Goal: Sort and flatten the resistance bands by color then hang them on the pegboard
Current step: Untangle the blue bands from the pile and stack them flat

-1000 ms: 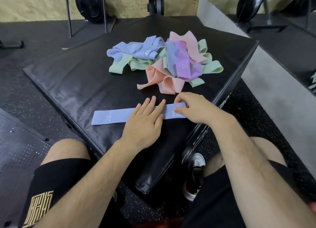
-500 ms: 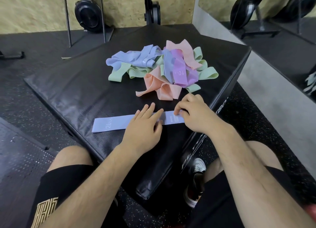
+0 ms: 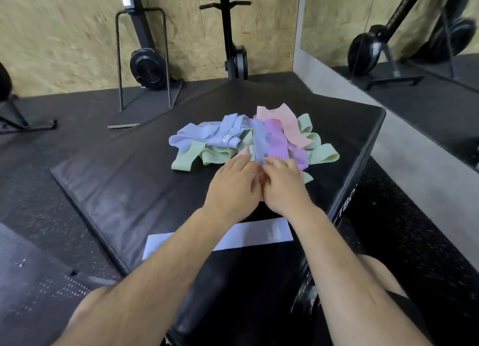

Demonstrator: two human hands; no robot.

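Sorting step. 1 blue band (image 3: 261, 235) lies flat, lower centre. Left hand (image 3: 233, 187) and right hand (image 3: 283, 187) reach the tangled pile (image 3: 248, 140), mid-frame; grip blurred, cannot tell. Next: free 1 band.

On the black padded box (image 3: 129, 190) lies 1 flattened blue band (image 3: 259, 234) and 1 tangled pile of bands (image 3: 246, 140) in 4 colors: blue, green, pink and purple. The count per color cannot be told. 2 hands reach into it.
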